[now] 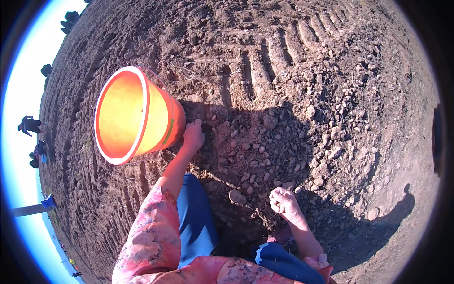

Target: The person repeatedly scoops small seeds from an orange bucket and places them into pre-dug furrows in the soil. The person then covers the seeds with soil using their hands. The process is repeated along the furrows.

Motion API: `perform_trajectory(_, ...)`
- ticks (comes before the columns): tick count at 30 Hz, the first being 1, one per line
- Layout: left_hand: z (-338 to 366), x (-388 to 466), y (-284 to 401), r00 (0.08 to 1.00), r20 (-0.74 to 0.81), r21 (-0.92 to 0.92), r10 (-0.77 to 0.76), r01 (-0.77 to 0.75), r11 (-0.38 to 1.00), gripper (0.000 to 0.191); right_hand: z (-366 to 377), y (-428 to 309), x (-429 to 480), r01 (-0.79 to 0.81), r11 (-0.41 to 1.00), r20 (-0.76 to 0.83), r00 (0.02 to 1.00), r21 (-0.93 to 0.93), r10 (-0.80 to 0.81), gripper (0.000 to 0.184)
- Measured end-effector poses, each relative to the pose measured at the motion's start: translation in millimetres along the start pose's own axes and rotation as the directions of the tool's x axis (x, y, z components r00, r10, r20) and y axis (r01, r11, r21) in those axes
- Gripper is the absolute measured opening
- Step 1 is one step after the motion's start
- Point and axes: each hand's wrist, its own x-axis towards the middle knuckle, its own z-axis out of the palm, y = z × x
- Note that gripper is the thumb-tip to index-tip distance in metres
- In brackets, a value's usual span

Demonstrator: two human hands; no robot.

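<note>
An orange plastic bucket (158, 117) with a thin wire handle leans on the soil at the left, its bright mouth turned towards the left. My left hand (194, 135) is right beside the bucket's base, fingers bent down at the shaded soil; whether it grips anything is hidden. Lower right, my right hand (282, 202) is curled with its fingers bent inward, and I cannot tell what is inside it. Pale rounded lumps (252, 178), potatoes or stones, lie in the loose soil between my hands. Dry stalks (264, 216) lie just left of my right hand.
Ridged tyre or track marks (278, 53) cross the dry ploughed soil. Larger clods (321, 172) lie beyond my right hand. My blue-trousered knee (195, 220) is bent below the bucket. Far off at the left edge are people (30, 125) and a post (30, 210).
</note>
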Motion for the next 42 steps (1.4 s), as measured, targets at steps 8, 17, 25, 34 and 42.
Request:
perform_trajectory(8,11.2,38.5,6.4,0.998,0.024,-0.351,0.05,-0.038,0.936,0.019,-1.7,5.3,-1.3,-0.031,0.999,-0.032,0.999,-0.013,0.031,0.011)
perform_trajectory(17,30.8,41.7,-11.1,0.992,-0.105,-0.529,-0.075,0.008,0.848,0.022,-0.7,1.0,-1.1,-0.022,0.997,-0.052,0.999,-0.076,0.018,0.011)
perform_trajectory(25,16.2,40.0,0.8,0.999,0.047,-0.477,0.026,-0.001,0.879,0.02,-3.9,3.0,-3.2,-0.063,0.993,-0.086,0.995,-0.099,0.054,0.011)
perform_trajectory(34,14.4,42.0,-14.6,0.915,-0.012,-0.406,0.404,-0.374,0.834,0.016,-5.0,3.3,-4.6,-0.029,0.996,-0.079,0.997,-0.082,0.023,0.012)
perform_trajectory(42,15.1,35.6,-41.1,0.959,0.281,-0.843,-0.039,0.266,0.468,0.011,-2.0,2.6,-3.4,-0.057,0.992,-0.101,0.994,-0.111,0.046,0.011)
